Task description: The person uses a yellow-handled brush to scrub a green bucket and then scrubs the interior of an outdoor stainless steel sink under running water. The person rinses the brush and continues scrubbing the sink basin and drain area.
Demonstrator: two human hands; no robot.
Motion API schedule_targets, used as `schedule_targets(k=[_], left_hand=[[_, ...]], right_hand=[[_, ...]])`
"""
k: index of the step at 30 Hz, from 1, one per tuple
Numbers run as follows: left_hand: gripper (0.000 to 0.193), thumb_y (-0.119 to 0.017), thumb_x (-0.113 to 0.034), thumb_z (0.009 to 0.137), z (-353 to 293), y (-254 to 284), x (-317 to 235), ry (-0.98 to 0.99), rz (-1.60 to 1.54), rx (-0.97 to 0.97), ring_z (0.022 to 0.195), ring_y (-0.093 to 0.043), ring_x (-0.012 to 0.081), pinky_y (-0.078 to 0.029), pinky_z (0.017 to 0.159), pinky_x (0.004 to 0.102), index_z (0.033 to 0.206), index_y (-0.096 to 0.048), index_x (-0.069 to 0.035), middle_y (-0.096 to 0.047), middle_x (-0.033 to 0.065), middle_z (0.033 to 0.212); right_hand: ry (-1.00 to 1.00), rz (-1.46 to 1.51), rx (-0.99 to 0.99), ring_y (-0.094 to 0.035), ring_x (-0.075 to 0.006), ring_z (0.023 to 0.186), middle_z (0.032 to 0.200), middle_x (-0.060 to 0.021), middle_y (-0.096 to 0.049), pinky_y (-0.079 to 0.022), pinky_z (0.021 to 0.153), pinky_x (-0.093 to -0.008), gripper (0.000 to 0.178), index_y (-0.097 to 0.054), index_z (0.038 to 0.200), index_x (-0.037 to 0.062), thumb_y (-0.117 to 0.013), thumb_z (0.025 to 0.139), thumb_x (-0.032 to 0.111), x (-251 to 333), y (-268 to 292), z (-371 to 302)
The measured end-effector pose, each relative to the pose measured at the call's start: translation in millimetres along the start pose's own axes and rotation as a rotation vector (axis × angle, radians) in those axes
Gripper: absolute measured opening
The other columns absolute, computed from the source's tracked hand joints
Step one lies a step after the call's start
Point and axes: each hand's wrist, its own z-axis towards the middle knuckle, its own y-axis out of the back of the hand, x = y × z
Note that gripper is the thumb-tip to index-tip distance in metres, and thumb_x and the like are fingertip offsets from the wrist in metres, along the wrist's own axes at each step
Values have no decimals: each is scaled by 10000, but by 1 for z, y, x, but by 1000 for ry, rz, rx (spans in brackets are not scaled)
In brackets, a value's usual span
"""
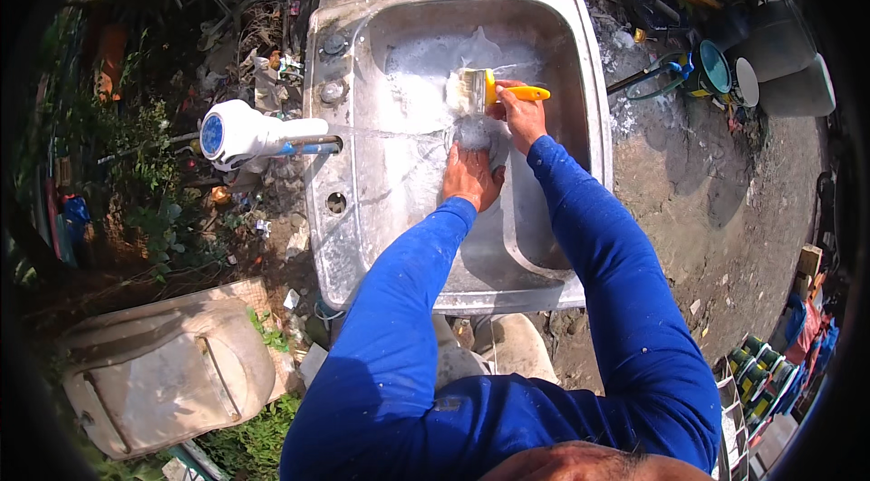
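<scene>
A stained metal sink point(458, 298) lies in front of me, its basin wet and streaked with white suds point(408, 91). My right hand point(523, 116) is closed around a paintbrush point(530, 93) with a yellow handle; its pale, wet bristles point left and touch the foamy basin. Just below the brush, my left hand point(471, 178) rests palm down in the basin, thumb apart from the fingers. Its fingertips reach a round, grey, foamy patch point(475, 131) that partly hides them; I cannot make out whether this is a pad or the drain.
A white pipe-like fitting point(263, 132) with a blue round end meets the sink's left rim. At lower left lies a dirty upturned basin point(172, 372). Buckets point(713, 69) and grey bins point(797, 82) stand at far right. Plants and litter point(272, 73) cover the left side.
</scene>
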Motion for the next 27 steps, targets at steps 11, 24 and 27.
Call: schedule_targets(k=[11,24,27], left_hand=[[674,-430,-563,1030,-3,3,1,13,-29,54,1313,-557,315,-217,1255,475,1334,-604,13,-673,216,1266],[636,-517,-530,990,-4,7,7,33,-180,3,1348,-529,331,-189,1270,472,1300,-620,16,-652,249,1292],[621,-480,-521,1009,4,35,1,13,-148,205,1319,-562,320,-183,1271,469,1259,-653,21,-683,227,1251]], right_hand=[[-130,161,-123,-709,-208,683,946,-127,-725,-608,655,-346,239,-681,1173,23,-687,988,174,-4,4,13],[-193,8,39,-721,-199,732,921,-111,-726,-608,675,-357,264,-658,1197,54,-696,985,206,0,-8,20],[-13,76,-233,-721,-200,775,930,-104,-726,-595,693,-356,172,-708,1103,47,-713,955,135,6,21,49]])
